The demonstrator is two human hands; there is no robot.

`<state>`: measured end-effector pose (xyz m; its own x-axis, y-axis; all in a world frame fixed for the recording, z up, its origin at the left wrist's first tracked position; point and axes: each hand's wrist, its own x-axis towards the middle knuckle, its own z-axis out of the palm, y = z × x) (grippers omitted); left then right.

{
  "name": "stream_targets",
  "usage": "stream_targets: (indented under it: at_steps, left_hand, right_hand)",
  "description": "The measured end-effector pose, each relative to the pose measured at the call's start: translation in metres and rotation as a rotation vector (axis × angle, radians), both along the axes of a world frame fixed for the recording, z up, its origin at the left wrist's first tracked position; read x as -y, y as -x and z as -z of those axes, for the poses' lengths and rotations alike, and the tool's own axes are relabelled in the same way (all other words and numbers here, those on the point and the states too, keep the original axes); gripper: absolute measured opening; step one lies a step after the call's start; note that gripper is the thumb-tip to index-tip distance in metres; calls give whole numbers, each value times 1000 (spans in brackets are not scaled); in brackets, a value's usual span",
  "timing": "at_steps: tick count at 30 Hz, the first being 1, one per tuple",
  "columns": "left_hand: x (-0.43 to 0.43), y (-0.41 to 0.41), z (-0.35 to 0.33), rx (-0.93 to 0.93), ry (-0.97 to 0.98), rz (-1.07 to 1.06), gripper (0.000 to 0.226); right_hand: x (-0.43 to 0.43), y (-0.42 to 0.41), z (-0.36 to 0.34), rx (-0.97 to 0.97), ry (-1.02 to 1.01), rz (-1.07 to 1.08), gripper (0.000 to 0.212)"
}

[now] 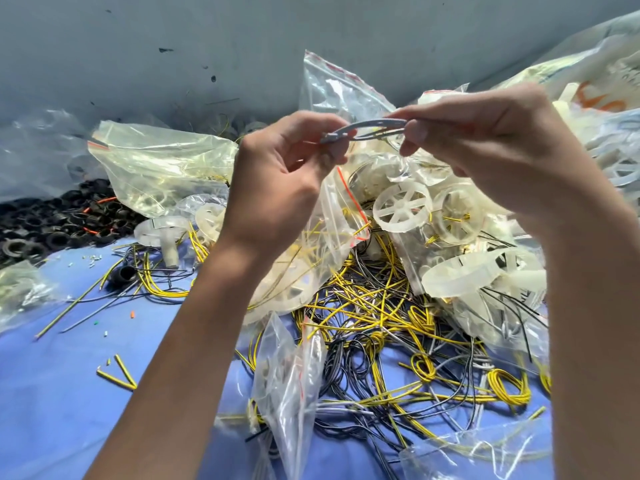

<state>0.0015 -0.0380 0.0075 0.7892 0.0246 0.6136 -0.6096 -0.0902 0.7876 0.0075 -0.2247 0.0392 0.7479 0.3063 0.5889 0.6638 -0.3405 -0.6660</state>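
Observation:
Both hands are raised above a cluttered blue surface (52, 393) and hold one thin grey curved plastic strip (374, 128) between them. My left hand (277, 188) pinches its left end, where a small grey block sits. My right hand (485, 147) pinches the right end between thumb and fingers. The strip runs roughly level, bowed slightly upward. Below the hands lie white spoked plastic wheels (401, 206) and a tangle of yellow, black and grey wires (381, 323).
Clear zip bags (162, 161) with red seals lie around the pile, one (291, 382) near the front. A heap of black rubber rings (52, 220) fills the left. A grey wall (173, 46) stands behind. Short cut wire pieces (117, 372) lie on the blue cloth.

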Motion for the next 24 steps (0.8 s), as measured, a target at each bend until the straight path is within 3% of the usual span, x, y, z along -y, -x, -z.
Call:
stream_targets:
  at_steps: [5, 11, 14, 19, 24]
  left_hand:
    - [-2, -6, 11, -43, -296, -272, 17]
    - [-4, -8, 19, -226, -710, -391, 28]
    - [-9, -9, 15, -305, -639, -410, 33]
    - [-12, -2, -2, -383, -340, -148, 23]
    - [-12, 15, -22, -392, -170, 63, 31]
  right_hand:
    - [2, -5, 2, -30, 20, 59, 18]
    - [14, -15, 8, -151, 211, 225, 21]
    - [9, -18, 15, -219, 266, 226, 14]
    - [-11, -19, 17, -150, 229, 156, 9]
    - [-32, -11, 15, -122, 262, -39, 24]
